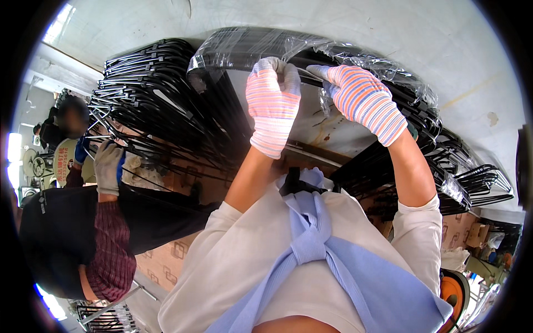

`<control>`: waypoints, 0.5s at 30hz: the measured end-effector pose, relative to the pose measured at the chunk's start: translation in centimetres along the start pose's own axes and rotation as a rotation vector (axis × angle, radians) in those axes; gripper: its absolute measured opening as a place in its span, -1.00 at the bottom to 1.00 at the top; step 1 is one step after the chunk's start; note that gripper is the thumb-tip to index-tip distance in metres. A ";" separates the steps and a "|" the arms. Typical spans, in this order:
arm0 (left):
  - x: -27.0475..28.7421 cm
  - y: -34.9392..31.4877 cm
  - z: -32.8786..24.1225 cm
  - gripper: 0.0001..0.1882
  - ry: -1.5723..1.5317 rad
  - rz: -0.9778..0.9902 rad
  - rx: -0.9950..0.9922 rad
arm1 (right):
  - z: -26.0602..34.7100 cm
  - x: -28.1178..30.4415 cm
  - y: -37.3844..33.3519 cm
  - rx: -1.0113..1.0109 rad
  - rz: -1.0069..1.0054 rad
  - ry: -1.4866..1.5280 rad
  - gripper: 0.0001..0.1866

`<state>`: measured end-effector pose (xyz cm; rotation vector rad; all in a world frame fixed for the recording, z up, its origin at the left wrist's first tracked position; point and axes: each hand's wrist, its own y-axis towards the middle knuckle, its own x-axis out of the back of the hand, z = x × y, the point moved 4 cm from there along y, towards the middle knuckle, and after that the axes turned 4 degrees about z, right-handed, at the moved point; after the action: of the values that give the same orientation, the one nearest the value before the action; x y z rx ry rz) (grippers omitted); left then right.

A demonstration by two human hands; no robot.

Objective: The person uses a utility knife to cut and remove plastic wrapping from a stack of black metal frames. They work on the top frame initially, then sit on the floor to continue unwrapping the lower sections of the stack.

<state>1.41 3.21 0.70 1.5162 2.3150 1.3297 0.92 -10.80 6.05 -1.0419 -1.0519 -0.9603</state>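
Hands point(273, 100) point(363, 100) narrowly apart at near edge of wrapped bundle point(239, 53).

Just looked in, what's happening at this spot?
The person's left hand and right hand, both in striped gloves, are raised close together in front of a black bundle with clear film over it. What the fingertips hold, if anything, is hard to tell. On the left, a co-worker's hand, also gloved, is near the lower end of stacked black frames.
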 end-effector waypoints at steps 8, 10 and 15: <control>-0.6 -0.5 0.5 -0.77 0.192 0.001 0.017 | -1.8 -0.9 -0.8 0.053 -0.048 0.140 -0.78; -0.9 -0.4 1.0 -0.82 0.215 0.013 0.008 | -1.5 -0.6 -0.9 0.039 -0.033 0.160 -0.78; -1.1 -0.7 1.3 -0.84 0.295 -0.026 -0.125 | -0.8 -0.1 -1.0 0.055 -0.063 0.111 -0.76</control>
<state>2.08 3.05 -1.05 1.3259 2.3481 1.7595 0.14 -11.75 6.00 -0.9048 -1.0186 -1.0224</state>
